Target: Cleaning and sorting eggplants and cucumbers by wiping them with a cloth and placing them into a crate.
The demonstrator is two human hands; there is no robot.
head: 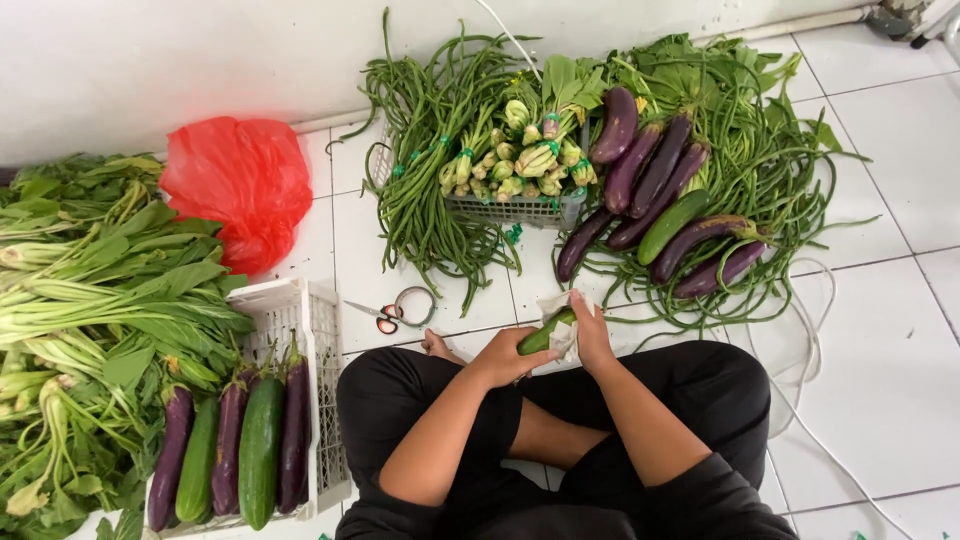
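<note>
The person sat cross-legged on the tiled floor [880, 400]. The left hand [505, 358] gripped a cucumber [540, 335] above the lap, steadying it while the right hand [590, 335] pressed a white cloth [560, 322] around it. Beyond the cucumber lay scissors [392, 312] and eggplants [650, 200]. The cloth hid the cucumber's far end.

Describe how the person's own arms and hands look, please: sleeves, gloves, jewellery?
Both forearms are bare, with no sleeves reaching them. The left hand and the right hand wear no gloves, and no ring, watch or bracelet is visible on them. The clothing over the legs below is black.
</note>
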